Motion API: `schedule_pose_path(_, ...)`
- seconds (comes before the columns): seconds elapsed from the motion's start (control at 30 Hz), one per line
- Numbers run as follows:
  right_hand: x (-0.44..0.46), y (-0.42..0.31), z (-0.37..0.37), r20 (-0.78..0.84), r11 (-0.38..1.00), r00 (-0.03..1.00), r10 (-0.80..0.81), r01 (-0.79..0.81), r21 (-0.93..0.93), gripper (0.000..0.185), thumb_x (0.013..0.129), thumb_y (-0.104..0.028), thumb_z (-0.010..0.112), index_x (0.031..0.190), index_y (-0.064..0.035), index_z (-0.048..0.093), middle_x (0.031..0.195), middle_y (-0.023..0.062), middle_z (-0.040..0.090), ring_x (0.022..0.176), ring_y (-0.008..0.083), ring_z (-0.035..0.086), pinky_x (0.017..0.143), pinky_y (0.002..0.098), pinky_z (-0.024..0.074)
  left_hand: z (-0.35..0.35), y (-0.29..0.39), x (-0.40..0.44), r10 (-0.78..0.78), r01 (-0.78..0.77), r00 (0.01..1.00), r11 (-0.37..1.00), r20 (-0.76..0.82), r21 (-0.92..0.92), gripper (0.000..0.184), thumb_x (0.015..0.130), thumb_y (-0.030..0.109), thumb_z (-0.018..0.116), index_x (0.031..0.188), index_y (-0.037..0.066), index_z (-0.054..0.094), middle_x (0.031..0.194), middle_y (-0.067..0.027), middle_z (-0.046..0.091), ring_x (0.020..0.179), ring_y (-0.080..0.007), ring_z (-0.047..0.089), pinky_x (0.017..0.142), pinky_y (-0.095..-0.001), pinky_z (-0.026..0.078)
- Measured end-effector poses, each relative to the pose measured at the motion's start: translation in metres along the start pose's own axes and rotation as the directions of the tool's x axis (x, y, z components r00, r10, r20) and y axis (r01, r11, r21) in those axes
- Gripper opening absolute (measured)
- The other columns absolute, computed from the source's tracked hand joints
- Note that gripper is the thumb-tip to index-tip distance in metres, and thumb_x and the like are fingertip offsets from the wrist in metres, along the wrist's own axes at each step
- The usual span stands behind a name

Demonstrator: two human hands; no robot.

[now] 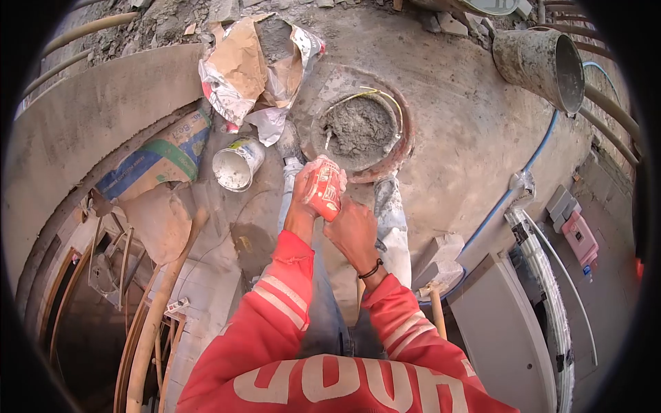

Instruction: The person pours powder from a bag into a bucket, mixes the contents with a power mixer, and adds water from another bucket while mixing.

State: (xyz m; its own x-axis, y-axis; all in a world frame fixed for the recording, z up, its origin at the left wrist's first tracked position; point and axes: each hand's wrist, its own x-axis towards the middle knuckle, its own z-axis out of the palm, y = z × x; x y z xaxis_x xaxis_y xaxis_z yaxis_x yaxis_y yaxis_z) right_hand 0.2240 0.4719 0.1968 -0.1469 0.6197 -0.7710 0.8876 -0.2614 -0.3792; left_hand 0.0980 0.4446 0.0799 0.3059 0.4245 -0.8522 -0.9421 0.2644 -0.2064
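Observation:
A red, dust-covered power drill (323, 190) is in both my hands. My left hand (307, 184) wraps round its body, and my right hand (353, 233) is closed on its near end. From the drill's front a thin mixing rod (328, 140) runs down into a bucket (395, 110) of wet grey mortar (363, 129). The mortar is thick and lumpy, and it hides the rod's lower end. The bucket stands in front of my feet, its wire handle lying along the rim.
A torn cement bag (237, 69) lies beyond the bucket on the left, near a small white pail (237, 165). A larger dirty bucket (533, 65) is at the upper right. A blue hose (506, 196) crosses the floor on the right, and a wooden pole (162, 310) leans at left.

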Motion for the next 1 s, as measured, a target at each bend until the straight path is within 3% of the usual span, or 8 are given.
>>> schedule_pose_path(0.07,0.013,-0.002,-0.013,-0.027,0.998,0.998,-0.048,0.047,-0.038,0.031,0.071,-0.015,0.073,0.096,0.0023,0.066,0.087,0.0247,0.072,0.082,0.047,0.07,0.073,0.0543,0.0558,0.02,0.006,0.008,0.074,-0.078,0.996,0.993,0.05,0.093,0.031,0.095,0.031,0.062,0.098,0.0,0.064,0.088,-0.0201,0.066,0.082,-0.0356,0.067,0.069,-0.0475,0.058)
schedule_pose_path(0.1,0.018,-0.002,-0.024,-0.005,0.999,1.0,-0.016,0.016,-0.039,0.031,0.071,-0.015,0.073,0.097,0.0023,0.067,0.088,0.0251,0.072,0.083,0.0472,0.071,0.073,0.0542,0.056,0.029,0.006,0.016,0.083,-0.077,0.995,0.992,-0.059,0.095,0.031,0.095,0.031,0.059,0.092,0.001,0.064,0.085,-0.0169,0.065,0.08,-0.0343,0.066,0.071,-0.048,0.057)
schedule_pose_path(0.23,0.036,0.015,-0.068,0.014,0.998,0.998,0.069,-0.069,0.006,0.031,0.072,-0.015,0.073,0.097,0.0018,0.069,0.09,0.0267,0.072,0.086,0.0477,0.071,0.076,0.0536,0.0566,0.052,-0.009,0.051,-0.005,-0.002,0.996,0.997,0.094,0.074,0.03,0.096,0.032,0.058,0.092,0.003,0.064,0.087,-0.0141,0.067,0.077,-0.0328,0.065,0.073,-0.0473,0.058)
schedule_pose_path(0.33,0.043,0.034,-0.085,-0.046,0.993,0.993,0.108,-0.106,0.044,0.028,0.072,-0.015,0.073,0.094,0.0009,0.07,0.089,0.0281,0.072,0.086,0.0475,0.071,0.077,0.0538,0.0562,0.09,-0.031,0.064,-0.062,0.065,0.994,0.997,-0.085,0.03,0.027,0.09,0.029,0.063,0.081,0.004,0.061,0.078,-0.0141,0.063,0.077,-0.0302,0.063,0.072,-0.0462,0.057)
schedule_pose_path(0.47,0.042,0.06,-0.085,-0.1,0.975,0.979,0.178,-0.161,0.152,0.027,0.074,-0.015,0.071,0.094,0.0023,0.071,0.085,0.0291,0.071,0.086,0.0487,0.07,0.078,0.0538,0.0548,0.092,-0.053,0.089,-0.144,0.152,0.984,0.985,-0.102,0.084,0.024,0.087,0.025,0.066,0.075,0.006,0.058,0.074,-0.0147,0.061,0.062,-0.0331,0.062,0.06,-0.0506,0.055)
schedule_pose_path(0.63,0.017,0.078,-0.064,-0.168,0.899,0.943,0.287,-0.204,0.387,0.027,0.075,-0.014,0.068,0.093,0.0065,0.07,0.082,0.0301,0.07,0.083,0.0477,0.07,0.077,0.0497,0.0532,0.088,-0.083,0.096,-0.136,0.194,0.959,0.955,-0.248,0.226,0.017,0.087,0.02,0.068,0.082,0.014,0.053,0.068,-0.0089,0.054,0.055,-0.0303,0.06,0.053,-0.049,0.055)
schedule_pose_path(0.77,0.0,0.084,-0.041,-0.176,0.862,0.922,0.344,-0.237,0.447,0.027,0.076,-0.016,0.068,0.093,0.0051,0.07,0.084,0.0313,0.07,0.083,0.0499,0.069,0.077,0.0516,0.0532,0.078,-0.094,0.08,-0.097,0.184,0.968,0.903,-0.231,0.389,0.018,0.085,0.021,0.071,0.091,0.014,0.055,0.069,-0.0083,0.056,0.057,-0.0279,0.062,0.053,-0.0474,0.056)
schedule_pose_path(1.0,-0.005,0.075,-0.022,-0.21,0.836,0.913,0.35,-0.203,0.511,0.028,0.075,-0.014,0.07,0.095,0.0054,0.07,0.082,0.0295,0.071,0.082,0.047,0.071,0.078,0.0486,0.0543,0.062,-0.083,0.075,-0.164,0.239,0.96,0.905,-0.228,0.353,0.021,0.085,0.023,0.073,0.087,0.012,0.056,0.072,-0.0091,0.061,0.059,-0.0273,0.063,0.054,-0.0455,0.057)
